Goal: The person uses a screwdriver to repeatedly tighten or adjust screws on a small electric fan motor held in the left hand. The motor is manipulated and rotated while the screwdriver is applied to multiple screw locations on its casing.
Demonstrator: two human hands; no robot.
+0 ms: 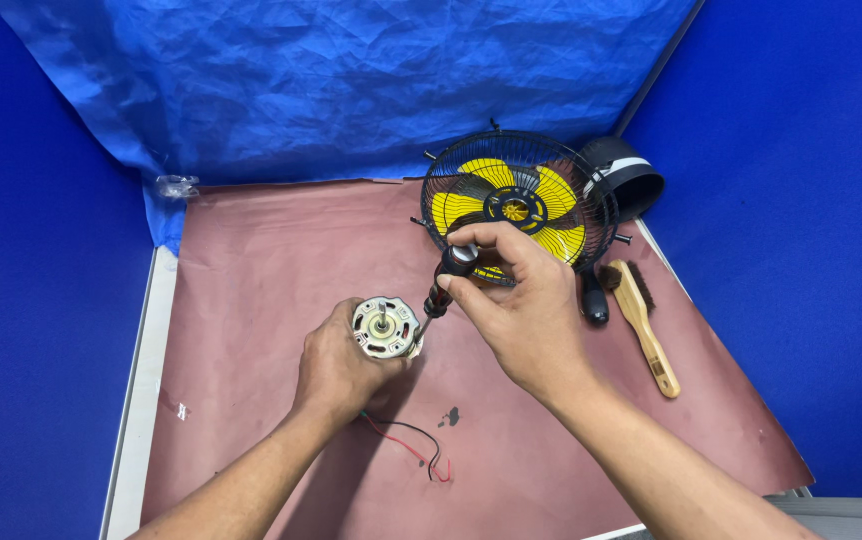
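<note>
The left hand (336,365) is closed round a small round motor (386,327), holding it up off the counter (251,300) near the middle, its metal face and short shaft turned toward the camera. The grip is tight; fingers wrap the motor's body from below and behind. Red and black wires (413,445) trail from under that hand and curl on the counter, nearer than the motor.

The right hand (516,305) is closed on the handle of a screwdriver (443,285), dark with a red band, fingers and thumb gathered over its top. The tool slants down and left, and its tip meets the right edge of the motor.

The counter is covered in reddish-brown paper. On its far right side stands a black wire fan guard (519,205) with yellow blades (556,195) inside. Just behind it, further right, lies a black cup-shaped housing (631,175). A wooden brush (643,325) lies to the right of the right hand, and a black handle (594,300) sits between the brush and that hand. A small clear plastic piece (177,185) lies at the far left corner. Blue sheeting (351,80) backs the scene.
</note>
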